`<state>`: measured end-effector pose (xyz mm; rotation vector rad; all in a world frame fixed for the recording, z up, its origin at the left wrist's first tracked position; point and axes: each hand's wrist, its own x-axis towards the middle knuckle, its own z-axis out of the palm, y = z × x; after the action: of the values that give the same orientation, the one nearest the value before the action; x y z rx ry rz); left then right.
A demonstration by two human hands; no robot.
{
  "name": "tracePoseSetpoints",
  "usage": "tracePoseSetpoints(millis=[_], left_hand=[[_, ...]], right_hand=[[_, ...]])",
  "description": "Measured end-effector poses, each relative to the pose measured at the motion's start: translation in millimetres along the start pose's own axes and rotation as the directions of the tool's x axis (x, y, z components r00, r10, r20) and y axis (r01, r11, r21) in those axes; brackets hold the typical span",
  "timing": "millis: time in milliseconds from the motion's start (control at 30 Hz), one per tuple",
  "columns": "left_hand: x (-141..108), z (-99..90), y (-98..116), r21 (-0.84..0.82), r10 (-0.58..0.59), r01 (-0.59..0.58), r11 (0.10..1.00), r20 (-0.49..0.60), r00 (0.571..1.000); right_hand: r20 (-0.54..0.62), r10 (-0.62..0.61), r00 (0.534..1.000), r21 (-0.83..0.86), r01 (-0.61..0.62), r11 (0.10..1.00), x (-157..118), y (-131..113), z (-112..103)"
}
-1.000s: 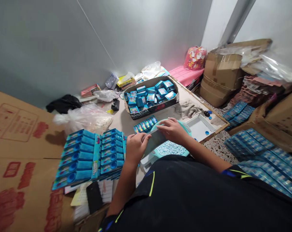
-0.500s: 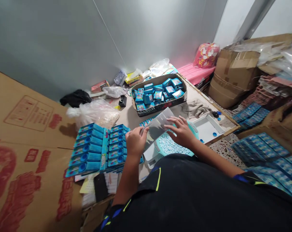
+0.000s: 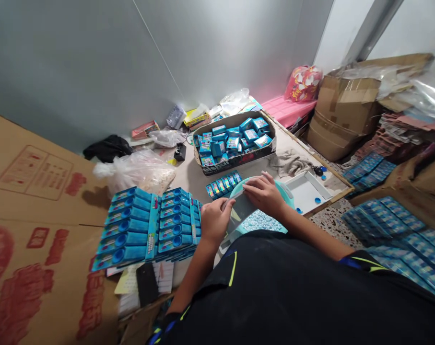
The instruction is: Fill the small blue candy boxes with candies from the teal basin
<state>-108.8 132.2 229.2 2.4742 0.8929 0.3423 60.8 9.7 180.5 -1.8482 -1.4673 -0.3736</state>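
My left hand [image 3: 215, 218] pinches the left edge of a clear plastic bag [image 3: 241, 211]. My right hand [image 3: 264, 194] grips its far upper edge, fingers bent over it. The bag looks flat and see-through, and hangs over a turquoise basin [image 3: 286, 190] that holds many small pale-blue pellets [image 3: 264, 222]. Just beyond the bag lies a row of small blue packs [image 3: 224, 184]. Left of my left hand, blue packs with round caps [image 3: 131, 225] are stacked in layered strips.
An open carton [image 3: 220, 166] of loose blue packs stands behind. Right of the basin are a white tray [image 3: 307, 191] and a grey cloth [image 3: 291, 163]. A large cardboard box [image 3: 41, 201] fills the left side; a dark phone-like slab [image 3: 146, 283] lies near the front edge.
The plastic bag has come down lower and flatter over the basin, uncovering the row of small packs. My right hand's fingers have closed onto its edge.
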Motion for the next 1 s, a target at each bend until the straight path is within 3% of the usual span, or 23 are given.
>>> tracePoseSetpoints(millis=[200, 467, 667, 767, 833, 900, 1000], left_hand=[[-3, 13.9, -1, -0.15, -0.068, 0.07, 0.986, 0.023, 0.997], [3, 8.9, -9, 0.097, -0.017, 0.02, 0.995, -0.039, 0.999], [11, -1.6, -26, 0.193, -0.032, 0.058, 0.979, -0.137, 0.99], [14, -10.5, -33, 0.257, -0.025, 0.078, 0.963, -0.201, 0.979], [16, -15.3, -36, 0.299, -0.004, 0.067, 0.952, -0.204, 0.979], [16, -17.2, -38, 0.329, 0.036, 0.021, 0.944, -0.166, 0.985], [15, -13.4, -36, 0.324, 0.129, -0.101, 0.941, -0.065, 0.99]], right_hand=[[-0.051, 0.054, 0.997, -0.024, -0.056, 0.998, -13, -6, 3], [0.047, 0.084, 0.995, -0.073, -0.08, 0.994, -26, -9, -1], [0.188, 0.062, 0.98, 0.009, -0.065, 0.998, -33, -16, -11], [0.27, 0.093, 0.958, 0.083, -0.119, 0.989, -36, -15, -23], [0.327, 0.141, 0.934, 0.217, -0.219, 0.951, -36, -11, -33], [0.378, 0.158, 0.912, 0.432, -0.325, 0.841, -33, -7, -45], [0.348, 0.132, 0.928, 0.655, -0.341, 0.674, -21, -6, -57]])
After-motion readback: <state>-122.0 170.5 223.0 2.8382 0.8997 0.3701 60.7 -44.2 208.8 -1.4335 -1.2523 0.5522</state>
